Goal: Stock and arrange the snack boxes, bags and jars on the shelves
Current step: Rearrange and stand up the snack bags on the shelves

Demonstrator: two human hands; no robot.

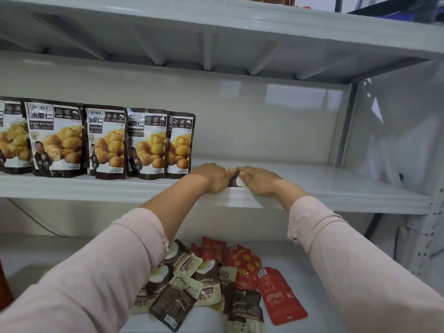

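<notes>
Grey-painted steel shelving, viewed from the wearer's head. At centre frame both hands meet at the front lip of the middle shelf. The left hand and right hand pinch a small brown-and-white pouch between them, thumbs closed on its near face. The fingers curl over its top, and their tips are hidden. Whether the pouch rests on the shelf or is held just above it cannot be told. It sits just right of the row of chestnut bags at left of frame, apart from the rightmost bag, with bare shelf running off to the right. On the lower shelf, bottom centre, lies a loose pile of brown pouches and red pouches not yet stocked.

Probable hazards:
(a) The pouch looks light and narrow-based. Let go unsupported, it would likely topple, and this close to the lip it could drop onto the pile below.
(b) The left wrist lies near the rightmost chestnut bag. A sideways nudge could tip it, and because the bags overlap, the row might go down in turn.
(c) Set too far right, the pouch would leave a gap in the facing line.
</notes>
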